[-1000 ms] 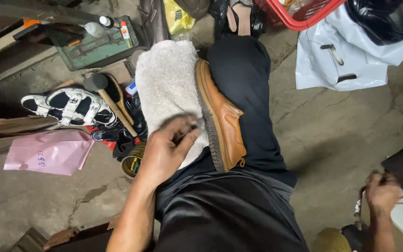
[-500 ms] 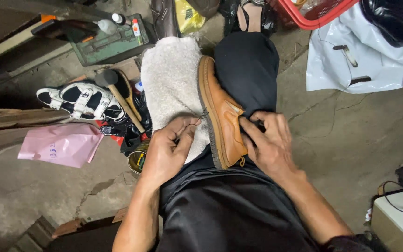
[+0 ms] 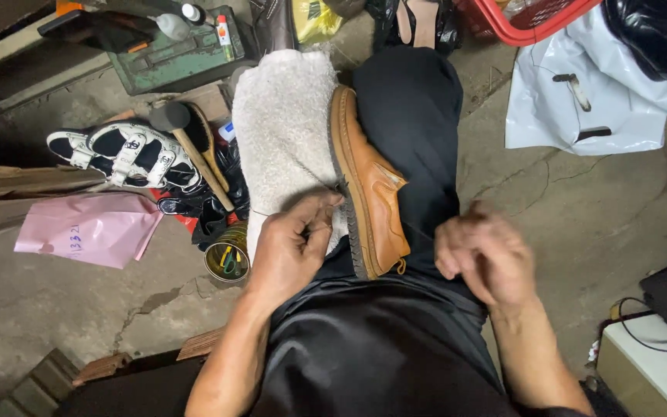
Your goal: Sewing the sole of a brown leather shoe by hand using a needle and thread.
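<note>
A tan leather shoe (image 3: 370,193) lies on its side across my lap, its sole against a white fleece cloth (image 3: 283,127) draped over my left knee. My left hand (image 3: 291,249) rests on the cloth with its fingers pinched at the edge of the sole near the heel. My right hand (image 3: 484,259) hangs to the right of the heel, clear of the shoe, blurred, with its fingers curled shut. A thin thread (image 3: 420,229) runs from the shoe's opening toward that fist.
On the concrete floor to my left lie a hammer (image 3: 187,147), white strapped sandals (image 3: 117,150), a pink bag (image 3: 90,228), a small tin (image 3: 227,261) and a green metal box (image 3: 183,54). A white plastic bag (image 3: 580,100) and a red basket (image 3: 534,19) sit far right. A white box with cables (image 3: 646,363) is near right.
My right hand came up from the lower right to the shoe's heel, then drew away to the right. My left hand stayed at the sole.
</note>
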